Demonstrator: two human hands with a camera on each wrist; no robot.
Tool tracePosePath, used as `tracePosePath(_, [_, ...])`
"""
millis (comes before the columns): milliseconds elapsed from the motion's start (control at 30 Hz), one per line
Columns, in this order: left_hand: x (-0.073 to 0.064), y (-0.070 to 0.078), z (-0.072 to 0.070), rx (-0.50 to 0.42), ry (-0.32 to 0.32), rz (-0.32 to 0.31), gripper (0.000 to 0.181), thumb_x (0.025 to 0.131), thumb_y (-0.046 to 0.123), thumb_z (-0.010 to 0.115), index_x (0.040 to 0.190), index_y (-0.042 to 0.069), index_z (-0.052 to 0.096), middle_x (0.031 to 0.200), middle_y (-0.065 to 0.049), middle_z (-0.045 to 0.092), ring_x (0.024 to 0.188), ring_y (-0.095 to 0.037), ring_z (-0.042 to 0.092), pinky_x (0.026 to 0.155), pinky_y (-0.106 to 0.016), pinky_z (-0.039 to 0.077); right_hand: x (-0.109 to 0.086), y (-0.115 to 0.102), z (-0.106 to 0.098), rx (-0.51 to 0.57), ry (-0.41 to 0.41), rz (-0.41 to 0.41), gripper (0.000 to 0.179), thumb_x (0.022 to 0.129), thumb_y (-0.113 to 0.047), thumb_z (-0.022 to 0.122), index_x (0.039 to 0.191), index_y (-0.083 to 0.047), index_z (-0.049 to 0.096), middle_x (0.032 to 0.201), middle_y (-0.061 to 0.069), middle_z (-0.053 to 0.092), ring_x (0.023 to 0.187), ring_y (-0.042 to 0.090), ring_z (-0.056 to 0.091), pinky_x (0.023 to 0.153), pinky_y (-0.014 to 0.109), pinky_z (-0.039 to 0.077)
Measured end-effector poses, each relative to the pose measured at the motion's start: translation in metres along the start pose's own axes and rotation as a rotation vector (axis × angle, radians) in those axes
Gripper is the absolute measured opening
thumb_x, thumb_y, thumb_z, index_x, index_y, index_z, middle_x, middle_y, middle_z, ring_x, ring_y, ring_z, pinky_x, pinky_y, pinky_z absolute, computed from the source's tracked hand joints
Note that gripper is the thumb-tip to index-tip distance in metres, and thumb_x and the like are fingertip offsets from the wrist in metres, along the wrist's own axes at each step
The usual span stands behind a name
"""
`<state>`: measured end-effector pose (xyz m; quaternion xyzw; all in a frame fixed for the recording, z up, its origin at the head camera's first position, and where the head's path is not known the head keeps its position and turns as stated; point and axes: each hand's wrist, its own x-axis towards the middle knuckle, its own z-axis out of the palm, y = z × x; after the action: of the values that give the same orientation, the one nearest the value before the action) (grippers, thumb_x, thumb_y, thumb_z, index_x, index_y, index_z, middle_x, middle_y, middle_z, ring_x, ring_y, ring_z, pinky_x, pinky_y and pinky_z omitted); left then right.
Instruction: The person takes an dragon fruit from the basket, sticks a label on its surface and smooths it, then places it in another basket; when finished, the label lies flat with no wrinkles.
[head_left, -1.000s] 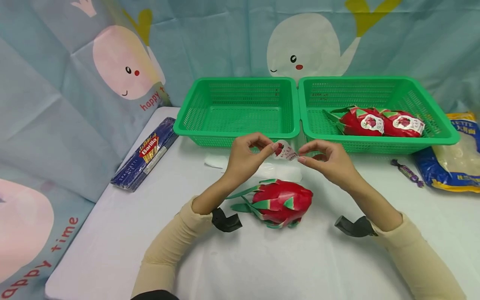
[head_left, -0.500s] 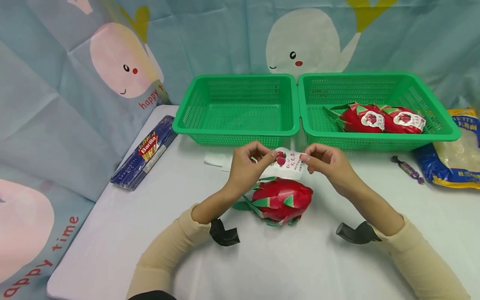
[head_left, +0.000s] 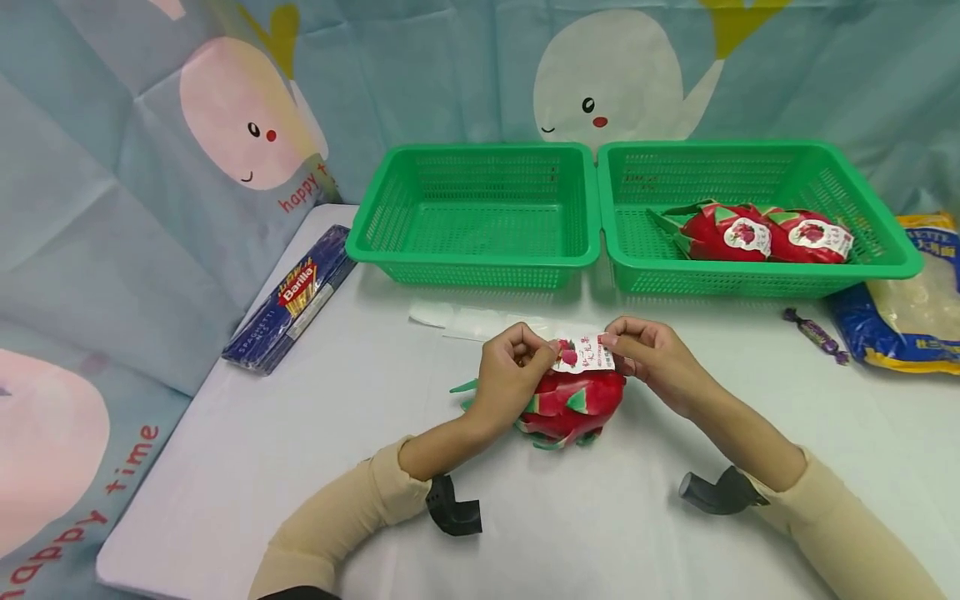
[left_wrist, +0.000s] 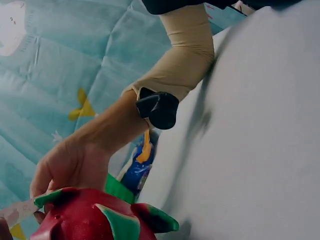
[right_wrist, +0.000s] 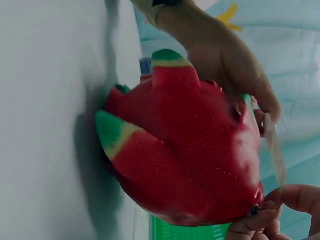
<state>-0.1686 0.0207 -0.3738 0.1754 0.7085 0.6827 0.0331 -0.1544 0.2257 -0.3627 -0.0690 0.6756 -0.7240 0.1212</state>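
A white sticker [head_left: 588, 355] with a printed dragon fruit picture is stretched between my two hands. My left hand [head_left: 512, 377] pinches its left end, and my right hand [head_left: 654, 362] pinches the right end. Under it a red dragon fruit [head_left: 564, 407] with green-tipped scales lies on its side on the table, its leafy end to the left and partly covered by the left hand. In the right wrist view the sticker [right_wrist: 274, 150] stands a little off the fruit [right_wrist: 195, 145] along its length. Behind the fruit lies a white backing strip [head_left: 480, 323].
Two green baskets [head_left: 480, 266] [head_left: 757, 279] stand side by side at the back. Two stickered dragon fruits [head_left: 708, 236] lie in the right one. A blue spaghetti pack [head_left: 288, 304] is at the left; a purple wrapped candy [head_left: 816, 337] and a pasta bag [head_left: 911, 321] are at the right.
Both hands have brought the sticker down and toward me, from above the backing strip to over the dragon fruit's upper side. The sticker has gone from slanted to nearly level.
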Motion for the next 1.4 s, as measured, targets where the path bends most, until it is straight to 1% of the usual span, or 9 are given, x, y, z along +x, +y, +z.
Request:
tracePosePath(100, [-0.004, -0.001, -0.001, 0.046, -0.041, 0.029, 0.011, 0.086, 0.008, 0.059, 0.079, 0.000, 0.057, 0.061, -0.011, 0.054, 0.050, -0.005, 0.037, 0.046, -0.017, 0.032, -0.003, 0.003, 0.000, -0.025, -0.004, 0.004, 0.013, 0.094, -0.011, 0.050, 0.083, -0.013, 0.057, 0.070, -0.006, 0.051, 0.061, 0.005, 0.046, 0.054, 0.021, 0.040])
tracePosePath(267, [-0.011, -0.003, -0.004, 0.178, -0.086, 0.083, 0.009, 0.083, 0.003, 0.061, 0.076, 0.001, 0.057, 0.054, -0.011, 0.048, 0.047, -0.006, 0.035, 0.043, -0.016, 0.027, -0.007, 0.006, -0.001, -0.060, -0.023, 0.022, 0.012, 0.093, -0.010, 0.051, 0.082, -0.012, 0.057, 0.075, -0.008, 0.057, 0.065, 0.004, 0.051, 0.059, 0.020, 0.045])
tracePosePath(500, [-0.013, -0.007, -0.005, 0.262, -0.068, 0.128, 0.008, 0.082, 0.005, 0.063, 0.075, 0.003, 0.059, 0.051, -0.008, 0.048, 0.045, -0.006, 0.033, 0.042, -0.015, 0.024, -0.010, 0.013, -0.001, -0.043, -0.042, 0.068, 0.012, 0.094, -0.012, 0.049, 0.084, -0.012, 0.055, 0.067, -0.007, 0.050, 0.061, 0.003, 0.046, 0.054, 0.019, 0.046])
tracePosePath(667, [-0.014, -0.009, -0.005, 0.314, -0.062, 0.210, 0.010, 0.080, 0.006, 0.063, 0.072, 0.007, 0.058, 0.053, -0.002, 0.053, 0.044, -0.004, 0.034, 0.041, -0.016, 0.024, -0.010, 0.014, -0.002, -0.039, -0.056, 0.091, 0.013, 0.094, -0.012, 0.048, 0.084, -0.012, 0.055, 0.064, -0.007, 0.048, 0.060, 0.003, 0.046, 0.053, 0.018, 0.046])
tracePosePath(833, [-0.012, -0.009, -0.004, 0.369, -0.076, 0.277, 0.012, 0.077, 0.005, 0.060, 0.067, 0.010, 0.055, 0.050, 0.003, 0.051, 0.042, 0.000, 0.033, 0.040, -0.015, 0.023, -0.007, 0.015, -0.003, -0.049, -0.049, 0.124, 0.013, 0.094, -0.013, 0.049, 0.083, -0.012, 0.055, 0.062, -0.007, 0.046, 0.059, 0.002, 0.045, 0.051, 0.016, 0.043])
tracePosePath(1000, [-0.012, -0.009, -0.004, 0.403, -0.080, 0.291, 0.014, 0.076, 0.004, 0.059, 0.065, 0.011, 0.053, 0.048, 0.006, 0.047, 0.042, 0.002, 0.034, 0.040, -0.013, 0.023, -0.005, 0.017, -0.002, -0.068, -0.045, 0.160, 0.013, 0.093, -0.014, 0.050, 0.082, -0.012, 0.054, 0.062, -0.007, 0.047, 0.056, 0.003, 0.043, 0.051, 0.018, 0.043])
tracePosePath(1133, [-0.011, -0.009, -0.004, 0.440, -0.091, 0.296, 0.015, 0.075, 0.005, 0.059, 0.064, 0.012, 0.052, 0.045, 0.007, 0.043, 0.041, 0.003, 0.034, 0.039, -0.013, 0.024, -0.005, 0.019, -0.001, -0.082, -0.048, 0.189, 0.012, 0.093, -0.015, 0.050, 0.082, -0.011, 0.055, 0.067, -0.008, 0.056, 0.057, 0.003, 0.049, 0.055, 0.019, 0.048])
tracePosePath(1300, [-0.009, -0.004, -0.007, 0.492, -0.120, 0.247, 0.012, 0.073, 0.006, 0.059, 0.065, 0.011, 0.052, 0.045, 0.008, 0.043, 0.041, 0.001, 0.036, 0.041, -0.014, 0.028, -0.005, 0.020, -0.001, -0.108, -0.056, 0.231, 0.012, 0.093, -0.017, 0.051, 0.083, -0.011, 0.055, 0.072, -0.007, 0.060, 0.061, 0.004, 0.055, 0.058, 0.020, 0.051])
tracePosePath(1400, [-0.007, -0.002, -0.009, 0.517, -0.125, 0.237, 0.008, 0.071, 0.004, 0.057, 0.074, 0.009, 0.052, 0.046, 0.008, 0.043, 0.041, 0.001, 0.035, 0.042, -0.015, 0.030, -0.005, 0.021, -0.002, -0.124, -0.054, 0.244, 0.013, 0.092, -0.019, 0.052, 0.084, -0.010, 0.054, 0.073, -0.007, 0.060, 0.061, 0.004, 0.055, 0.059, 0.020, 0.051])
